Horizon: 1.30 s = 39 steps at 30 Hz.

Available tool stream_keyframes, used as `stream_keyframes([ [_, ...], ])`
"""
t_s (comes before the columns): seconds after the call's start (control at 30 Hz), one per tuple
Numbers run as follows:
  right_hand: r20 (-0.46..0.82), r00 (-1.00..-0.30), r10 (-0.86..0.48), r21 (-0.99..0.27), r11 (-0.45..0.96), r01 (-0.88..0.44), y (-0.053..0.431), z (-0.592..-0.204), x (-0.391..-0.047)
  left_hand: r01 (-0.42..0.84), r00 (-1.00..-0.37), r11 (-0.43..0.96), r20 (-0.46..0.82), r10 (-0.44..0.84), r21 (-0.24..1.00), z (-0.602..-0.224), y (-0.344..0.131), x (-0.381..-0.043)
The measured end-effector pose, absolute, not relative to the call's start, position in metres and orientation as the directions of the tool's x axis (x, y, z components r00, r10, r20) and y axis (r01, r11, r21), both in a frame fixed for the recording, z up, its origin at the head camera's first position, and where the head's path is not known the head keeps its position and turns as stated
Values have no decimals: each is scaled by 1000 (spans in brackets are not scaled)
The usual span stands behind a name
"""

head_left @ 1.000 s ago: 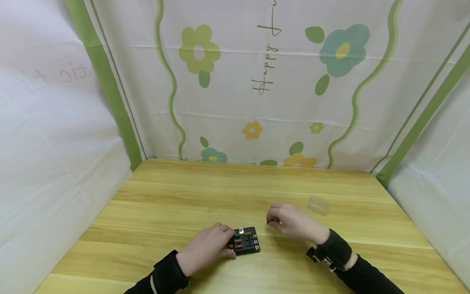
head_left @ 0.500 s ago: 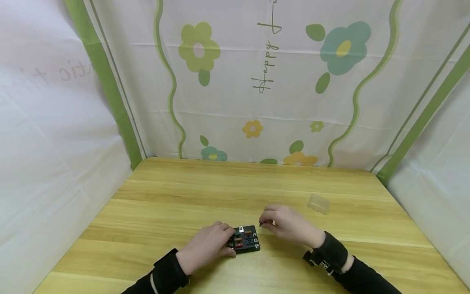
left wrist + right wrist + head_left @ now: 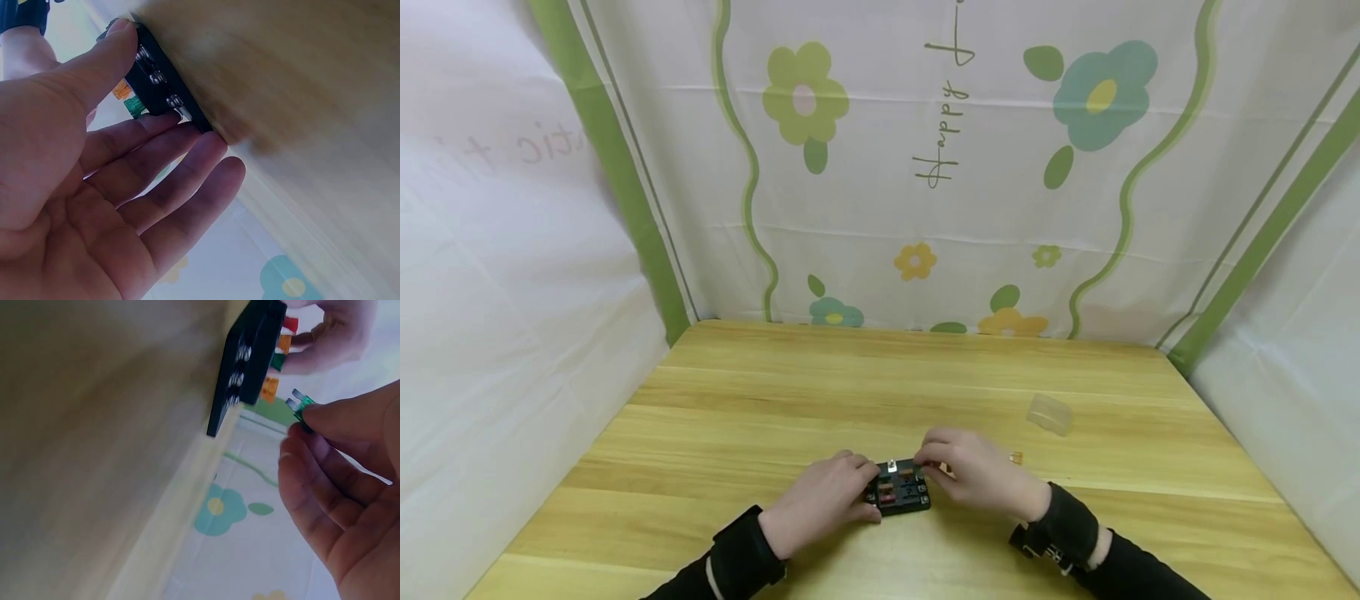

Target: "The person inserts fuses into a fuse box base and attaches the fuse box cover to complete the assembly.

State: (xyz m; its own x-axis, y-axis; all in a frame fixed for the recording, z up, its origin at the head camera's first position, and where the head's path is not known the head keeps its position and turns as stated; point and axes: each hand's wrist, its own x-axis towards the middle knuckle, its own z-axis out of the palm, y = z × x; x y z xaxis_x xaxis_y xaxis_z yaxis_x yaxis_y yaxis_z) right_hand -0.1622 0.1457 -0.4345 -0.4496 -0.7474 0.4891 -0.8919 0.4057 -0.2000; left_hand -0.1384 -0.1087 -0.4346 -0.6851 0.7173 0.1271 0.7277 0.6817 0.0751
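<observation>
Right wrist view: your right hand [image 3: 353, 465] pinches a green blade fuse [image 3: 304, 405], presumably leaving its prongs [image 3: 292, 405] clear, near the black fuse block [image 3: 259, 365], which your left hand [image 3: 822, 504] grips on the table [image 3: 790, 392], likely to steady it

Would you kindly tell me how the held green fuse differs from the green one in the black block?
The held fuse is pinched by the right hand; the seated fuse sits in the black block. The held fuse shows metal prongs; the seated fuse shows none. Both are green.
</observation>
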Motion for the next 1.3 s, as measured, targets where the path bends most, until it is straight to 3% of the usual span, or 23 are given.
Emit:
stream_keyframes([
  [0.6,478,-418,-772,-119,415,-902,138,-439,-155,729,-684,681,124,719,70,-434,-108,-138],
  [1.3,330,-501,-800,-85,503,-860,127,-426,-153,724,-689,687,121,714,63,-437,-107,-139],
])
